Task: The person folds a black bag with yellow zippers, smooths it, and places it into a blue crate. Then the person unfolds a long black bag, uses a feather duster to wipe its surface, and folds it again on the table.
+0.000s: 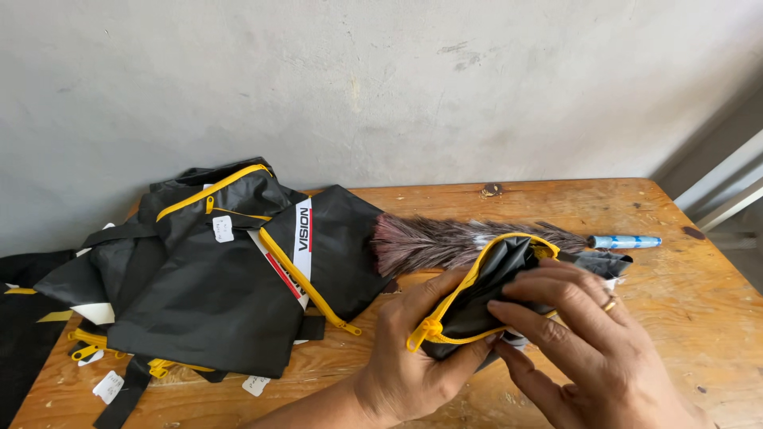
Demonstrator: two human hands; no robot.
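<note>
I had both hands, left (413,349) and right (588,342), closed on the black pouch (493,294), spreading its yellow zipper (433,330) open.

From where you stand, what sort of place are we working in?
Probably a small sewing or bag-making workshop. A pile of black bag pieces with yellow zips lies on a worn wooden table, both hands hold another black zipped piece, and a feather duster rests against a bare plaster wall.

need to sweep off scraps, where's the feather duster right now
In the head view the feather duster lies across the back of the wooden table, right of the pile of black bags and just behind the pouch both hands hold.
</note>
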